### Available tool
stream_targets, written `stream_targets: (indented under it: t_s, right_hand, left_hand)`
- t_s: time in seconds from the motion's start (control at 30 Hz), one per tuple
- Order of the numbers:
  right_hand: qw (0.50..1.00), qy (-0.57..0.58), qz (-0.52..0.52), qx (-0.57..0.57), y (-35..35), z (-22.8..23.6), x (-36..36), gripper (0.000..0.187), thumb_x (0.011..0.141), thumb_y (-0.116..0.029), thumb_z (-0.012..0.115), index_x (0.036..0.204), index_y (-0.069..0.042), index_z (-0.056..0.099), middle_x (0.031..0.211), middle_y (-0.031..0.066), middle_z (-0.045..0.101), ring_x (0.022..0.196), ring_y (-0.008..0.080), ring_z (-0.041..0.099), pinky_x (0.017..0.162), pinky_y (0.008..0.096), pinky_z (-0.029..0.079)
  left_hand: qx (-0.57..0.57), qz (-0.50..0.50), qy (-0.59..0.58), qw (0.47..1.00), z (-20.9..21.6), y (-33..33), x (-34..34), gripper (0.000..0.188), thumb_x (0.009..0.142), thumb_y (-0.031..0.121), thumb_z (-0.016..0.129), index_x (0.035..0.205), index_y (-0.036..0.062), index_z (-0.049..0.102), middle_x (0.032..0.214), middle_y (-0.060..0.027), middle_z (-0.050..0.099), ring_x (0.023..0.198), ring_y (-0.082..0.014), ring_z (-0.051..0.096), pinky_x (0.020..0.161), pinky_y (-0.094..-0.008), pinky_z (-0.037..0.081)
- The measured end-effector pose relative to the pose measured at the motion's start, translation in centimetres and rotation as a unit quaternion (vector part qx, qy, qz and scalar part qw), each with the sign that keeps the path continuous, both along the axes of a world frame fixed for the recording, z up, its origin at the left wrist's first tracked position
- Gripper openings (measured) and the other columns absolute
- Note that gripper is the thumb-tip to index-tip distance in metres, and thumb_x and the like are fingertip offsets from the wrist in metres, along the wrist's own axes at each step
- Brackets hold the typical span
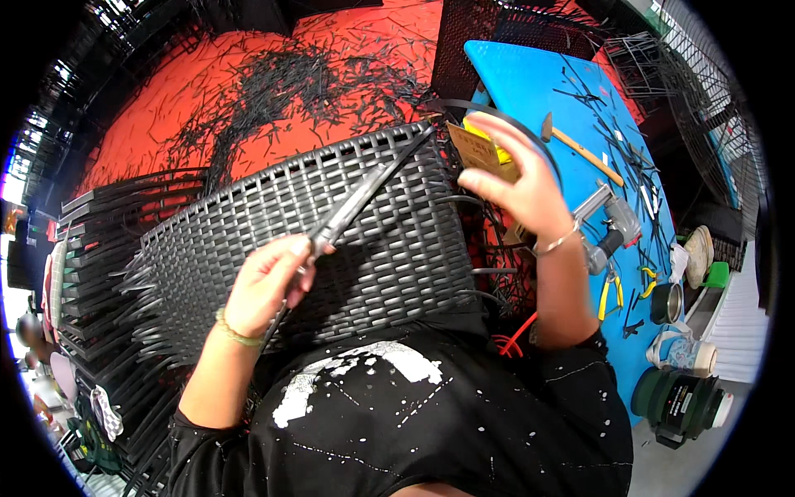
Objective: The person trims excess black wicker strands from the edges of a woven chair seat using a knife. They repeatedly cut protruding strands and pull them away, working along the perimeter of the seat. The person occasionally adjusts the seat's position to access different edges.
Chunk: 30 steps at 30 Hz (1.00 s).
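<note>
A black woven wicker panel (364, 240) lies in front of me, its strip ends sticking out loose at the left. My left hand (275, 277) is closed around a long black weaving strip (356, 203), which runs slantwise over the panel to its far right corner and shines along its middle. My right hand (522, 186) is raised past the panel's right edge, fingers spread, with nothing visible in it. A black strip (489, 109) curves behind those fingers. Next to them is a brown cardboard piece (476, 153) with something yellow behind it.
On the blue table (513, 70) at the right are a hammer (584, 153), a grey power tool (609, 219), yellow-handled pliers (611, 290) and strip scraps. A dark green jug (679, 406) stands near its corner. Black offcuts (290, 87) litter the red floor. A red hose (517, 335) lies near me.
</note>
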State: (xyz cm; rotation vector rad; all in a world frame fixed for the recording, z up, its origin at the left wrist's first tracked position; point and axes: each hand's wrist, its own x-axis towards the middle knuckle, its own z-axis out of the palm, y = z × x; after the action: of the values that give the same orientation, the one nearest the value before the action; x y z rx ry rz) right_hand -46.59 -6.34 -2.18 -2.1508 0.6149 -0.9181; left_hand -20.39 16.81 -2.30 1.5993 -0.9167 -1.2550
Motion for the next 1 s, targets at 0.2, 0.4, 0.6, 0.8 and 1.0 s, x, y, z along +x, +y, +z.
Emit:
stream_targets:
  t_s: [0.2,0.4,0.6,0.8,1.0]
  right_hand:
    - [0.998,0.032,-0.040,0.039,-6.5,-4.8,5.0,0.074,0.084,-0.043,0.075,0.140,-0.002,0.050,0.141,0.0195,0.053,0.132,0.0294,0.049,0.111,0.0370,0.037]
    - [0.926,-0.145,0.002,0.348,-8.1,-9.4,9.8,0.054,0.106,-0.041,0.039,0.129,0.004,0.058,0.129,0.0174,0.063,0.115,0.0222,0.061,0.104,0.0338,0.043]
    - [0.865,-0.203,0.027,0.459,-5.7,-9.1,7.4,0.052,0.107,-0.040,0.037,0.129,0.002,0.058,0.132,0.0121,0.060,0.130,0.0217,0.050,0.113,0.0343,0.033]
    - [0.848,-0.241,0.091,0.464,-5.5,-10.7,6.9,0.052,0.108,-0.039,0.032,0.136,0.000,0.052,0.142,0.0120,0.051,0.134,0.0220,0.045,0.115,0.0353,0.031]
    - [0.857,-0.196,0.084,0.470,-5.8,-10.0,6.2,0.053,0.108,-0.040,0.031,0.136,-0.001,0.052,0.143,0.0130,0.050,0.134,0.0217,0.045,0.115,0.0362,0.031]
  left_hand:
    - [-0.087,0.057,-0.132,0.986,-1.3,-1.4,1.8,0.033,0.105,0.026,0.049,0.118,0.0024,0.067,0.079,0.0015,0.059,0.062,-0.0041,0.045,0.056,-0.0176,0.035]
    - [-0.220,0.037,-0.465,0.857,-0.9,-6.4,0.5,0.022,0.090,0.017,0.071,0.109,0.0072,0.072,0.072,-0.0062,0.054,0.065,-0.0166,0.053,0.061,-0.0286,0.044]
    - [-0.196,0.016,-0.496,0.846,-1.3,-8.9,-0.2,0.029,0.087,0.017,0.074,0.113,0.0080,0.071,0.076,-0.0055,0.054,0.063,-0.0155,0.052,0.061,-0.0286,0.045]
    - [-0.187,-0.036,-0.438,0.878,-3.2,-11.0,0.8,0.023,0.093,0.020,0.068,0.111,0.0049,0.071,0.087,-0.0091,0.071,0.064,-0.0119,0.063,0.062,-0.0264,0.051]
    - [-0.153,-0.064,-0.469,0.867,-0.5,-14.0,3.0,0.025,0.093,0.020,0.068,0.104,-0.0021,0.071,0.074,-0.0094,0.070,0.058,-0.0111,0.062,0.058,-0.0278,0.052]
